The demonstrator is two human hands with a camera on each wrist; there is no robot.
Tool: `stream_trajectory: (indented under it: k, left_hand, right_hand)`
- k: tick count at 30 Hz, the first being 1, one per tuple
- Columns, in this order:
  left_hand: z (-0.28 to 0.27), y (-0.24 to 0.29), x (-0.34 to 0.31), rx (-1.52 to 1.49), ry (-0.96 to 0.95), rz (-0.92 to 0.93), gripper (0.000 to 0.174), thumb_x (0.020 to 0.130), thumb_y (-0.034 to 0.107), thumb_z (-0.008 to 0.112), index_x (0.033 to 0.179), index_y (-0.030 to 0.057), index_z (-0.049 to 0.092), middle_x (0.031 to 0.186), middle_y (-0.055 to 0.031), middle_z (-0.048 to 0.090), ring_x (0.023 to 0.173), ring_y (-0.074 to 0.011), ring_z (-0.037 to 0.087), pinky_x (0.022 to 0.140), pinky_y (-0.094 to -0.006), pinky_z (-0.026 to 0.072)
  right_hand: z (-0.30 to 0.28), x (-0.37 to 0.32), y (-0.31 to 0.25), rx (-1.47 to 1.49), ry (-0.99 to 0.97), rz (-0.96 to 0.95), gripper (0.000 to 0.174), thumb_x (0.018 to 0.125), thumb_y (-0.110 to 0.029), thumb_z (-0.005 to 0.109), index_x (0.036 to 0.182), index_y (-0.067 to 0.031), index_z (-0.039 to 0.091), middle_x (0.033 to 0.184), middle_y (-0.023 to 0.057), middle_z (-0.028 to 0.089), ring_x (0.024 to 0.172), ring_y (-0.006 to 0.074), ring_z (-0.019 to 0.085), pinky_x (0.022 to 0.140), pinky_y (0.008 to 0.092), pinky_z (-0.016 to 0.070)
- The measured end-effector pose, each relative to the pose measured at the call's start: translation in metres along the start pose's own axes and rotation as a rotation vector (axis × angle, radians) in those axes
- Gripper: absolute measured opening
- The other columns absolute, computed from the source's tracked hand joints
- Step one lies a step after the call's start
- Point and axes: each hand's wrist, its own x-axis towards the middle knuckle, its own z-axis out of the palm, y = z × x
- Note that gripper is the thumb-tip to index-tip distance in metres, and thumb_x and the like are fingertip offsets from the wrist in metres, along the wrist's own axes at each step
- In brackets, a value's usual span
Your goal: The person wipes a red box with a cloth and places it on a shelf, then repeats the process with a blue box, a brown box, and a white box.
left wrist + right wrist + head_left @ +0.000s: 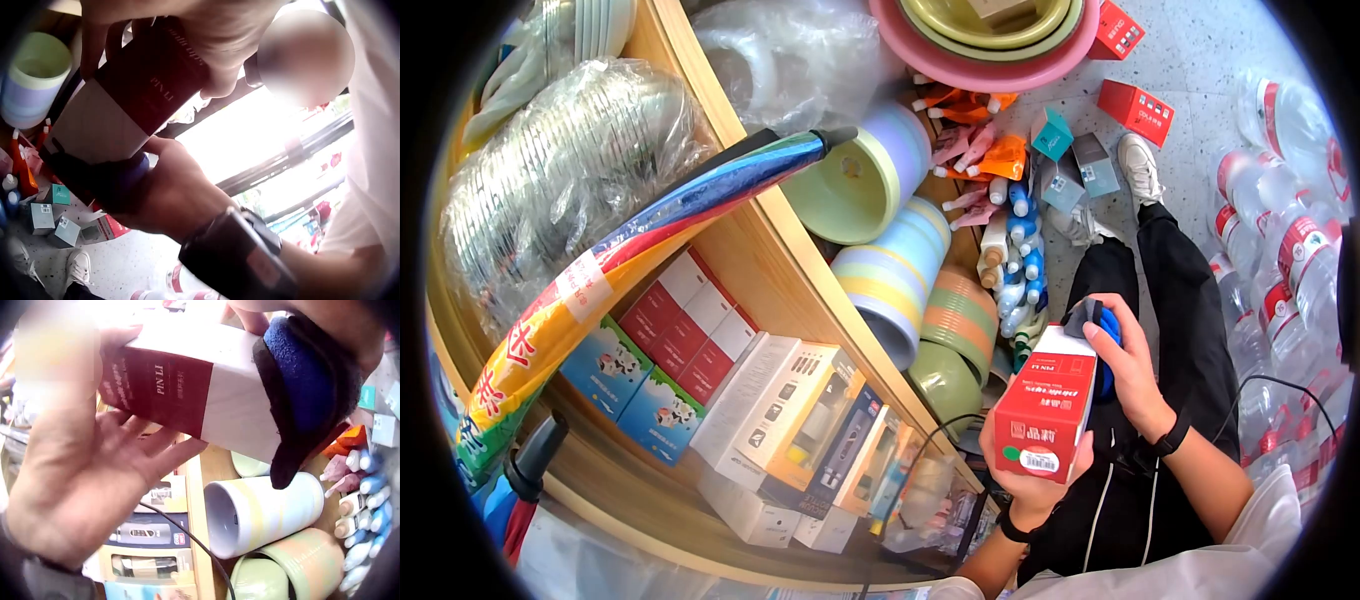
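A red and white carton (1045,400) printed "PIN LI" is held up in front of the dark trousers. My left hand (1032,492) grips its red end, thumb and fingers on opposite sides, as the left wrist view also shows. At the white end, my right hand (1135,375) holds a blue and black cloth (306,381) with a fuzzy blue face. In the right wrist view the cloth lies against the carton's white end, its black edge hanging over the side. The right palm and part of the cloth are hidden.
To the left, a wooden shelf (800,240) holds boxed goods (810,420) and wrapped plates (570,170). Pastel buckets (890,260), bottles (1022,250) and small grey boxes (1095,165) stand beyond. Plastic-wrapped bottles (1280,260) lie right; a black cable (206,544) hangs near the buckets.
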Motion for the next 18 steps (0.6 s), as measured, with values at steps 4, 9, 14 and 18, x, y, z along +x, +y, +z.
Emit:
stream_trajectory:
  k: [4, 9, 14, 18]
  left_hand:
    - [-0.016, -0.014, 0.013, -0.039, 0.007, -0.003, 0.098, 0.067, 0.024, 0.097, 0.143, -0.0069, 0.044, 0.141, -0.0259, 0.059, 0.121, -0.0317, 0.065, 0.103, -0.0426, 0.0518]
    - [-0.042, -0.036, 0.016, -0.076, -0.373, -0.114, 0.102, 0.060, 0.024, 0.101, 0.144, -0.0051, 0.051, 0.138, -0.0223, 0.064, 0.118, -0.0277, 0.069, 0.100, -0.0389, 0.0557]
    - [-0.035, -0.034, 0.010, -0.242, -0.323, -0.211, 0.090, 0.059, 0.027, 0.102, 0.134, -0.0029, 0.062, 0.127, -0.0168, 0.070, 0.111, -0.0260, 0.071, 0.095, -0.0398, 0.0570]
    - [-0.041, -0.041, 0.002, -0.104, -0.369, -0.129, 0.097, 0.056, 0.029, 0.103, 0.135, -0.0060, 0.059, 0.130, -0.0200, 0.069, 0.111, -0.0264, 0.072, 0.096, -0.0383, 0.0570]
  right_hand:
    - [0.006, -0.006, -0.019, -0.166, -0.040, 0.029, 0.033, 0.098, -0.015, 0.066, 0.128, -0.0030, 0.057, 0.102, 0.0054, 0.067, 0.096, 0.0096, 0.060, 0.089, 0.0269, 0.0479]
    - [0.028, -0.043, -0.085, -0.029, -0.331, 0.074, 0.037, 0.095, -0.014, 0.072, 0.127, -0.0028, 0.058, 0.111, 0.0142, 0.071, 0.101, 0.0159, 0.068, 0.093, 0.0326, 0.0530]
    - [0.025, -0.047, -0.078, -0.331, -0.431, -0.324, 0.029, 0.093, -0.013, 0.073, 0.119, -0.0012, 0.067, 0.121, 0.0192, 0.071, 0.122, 0.0368, 0.067, 0.102, 0.0409, 0.0525]
    - [0.017, -0.027, -0.065, -0.193, -0.201, -0.001, 0.025, 0.096, -0.012, 0.069, 0.116, 0.0026, 0.066, 0.105, 0.0155, 0.071, 0.092, 0.0289, 0.071, 0.086, 0.0360, 0.0539]
